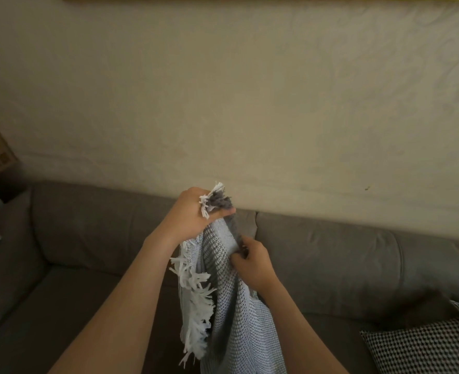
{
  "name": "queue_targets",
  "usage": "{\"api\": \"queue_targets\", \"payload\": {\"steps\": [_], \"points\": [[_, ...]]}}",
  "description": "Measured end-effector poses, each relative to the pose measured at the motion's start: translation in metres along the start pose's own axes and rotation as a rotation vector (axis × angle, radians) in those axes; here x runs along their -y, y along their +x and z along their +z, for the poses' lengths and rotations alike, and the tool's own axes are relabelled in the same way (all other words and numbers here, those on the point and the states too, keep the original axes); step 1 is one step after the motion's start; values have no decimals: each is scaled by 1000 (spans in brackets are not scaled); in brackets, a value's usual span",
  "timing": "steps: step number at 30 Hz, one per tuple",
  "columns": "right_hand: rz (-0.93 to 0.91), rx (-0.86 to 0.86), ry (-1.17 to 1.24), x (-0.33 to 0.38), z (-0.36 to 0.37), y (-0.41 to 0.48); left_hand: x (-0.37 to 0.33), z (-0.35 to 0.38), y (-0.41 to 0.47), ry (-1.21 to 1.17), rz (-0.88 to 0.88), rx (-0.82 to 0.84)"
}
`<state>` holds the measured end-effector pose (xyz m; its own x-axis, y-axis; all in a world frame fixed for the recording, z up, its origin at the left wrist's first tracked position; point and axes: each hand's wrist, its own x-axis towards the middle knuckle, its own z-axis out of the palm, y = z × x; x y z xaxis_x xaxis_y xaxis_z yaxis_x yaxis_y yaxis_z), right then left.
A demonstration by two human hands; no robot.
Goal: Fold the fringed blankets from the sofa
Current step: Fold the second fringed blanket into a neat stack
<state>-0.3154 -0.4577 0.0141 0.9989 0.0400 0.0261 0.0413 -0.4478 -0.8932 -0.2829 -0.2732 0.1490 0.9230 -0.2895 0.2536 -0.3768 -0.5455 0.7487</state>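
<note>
Left hand (193,211) has its fingers bunched tight round a fringed corner of the blanket (223,306). It's held up over the sofa (88,238), and the rest hangs down between the arms. Right hand (252,261) is pinching the edge just below. I'd slide that hand along the edge to the next corner, then spread wide so it hangs flat before folding, clear of the checked cushion (425,349).

No readable text or labels anywhere.
</note>
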Motion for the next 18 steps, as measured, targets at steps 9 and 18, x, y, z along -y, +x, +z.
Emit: {"api": "queue_targets", "payload": {"steps": [9, 18], "points": [[-38, -313, -158, 3, -12, -10, 21, 2, -7, 36, -43, -264], [-45, -21, 45, -26, -10, -23, 40, 5, -3, 272, -97, -459]]}}
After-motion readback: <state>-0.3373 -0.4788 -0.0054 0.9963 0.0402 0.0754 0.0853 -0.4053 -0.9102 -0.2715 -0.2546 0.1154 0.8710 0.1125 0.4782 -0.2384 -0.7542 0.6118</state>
